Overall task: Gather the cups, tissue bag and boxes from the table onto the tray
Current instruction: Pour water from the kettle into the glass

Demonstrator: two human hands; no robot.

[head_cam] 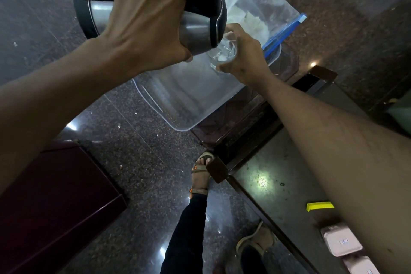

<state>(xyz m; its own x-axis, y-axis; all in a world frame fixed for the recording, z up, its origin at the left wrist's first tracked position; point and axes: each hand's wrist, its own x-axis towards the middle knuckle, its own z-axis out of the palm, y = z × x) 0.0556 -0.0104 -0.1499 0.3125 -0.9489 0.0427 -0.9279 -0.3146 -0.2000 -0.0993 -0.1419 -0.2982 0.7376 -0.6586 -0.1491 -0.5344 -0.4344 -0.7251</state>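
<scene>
My left hand [146, 26] grips the black handle of a steel kettle [195, 26], tilted with its spout over a clear cup [223, 54]. My right hand [242, 55] holds that cup, which has water in it, above a clear plastic tray [189, 98]. A clear zip bag with tissues [255, 6] lies partly on the tray's far end. Two pale pink boxes [341, 242] sit at the lower right on the dark table [278, 162].
A yellow strip [320, 205] lies on the table near the boxes. The tray rests on a dark wooden stool or side table [224, 129]. A maroon piece of furniture [55, 202] stands at the lower left. My sandalled feet [201, 170] are on the speckled floor.
</scene>
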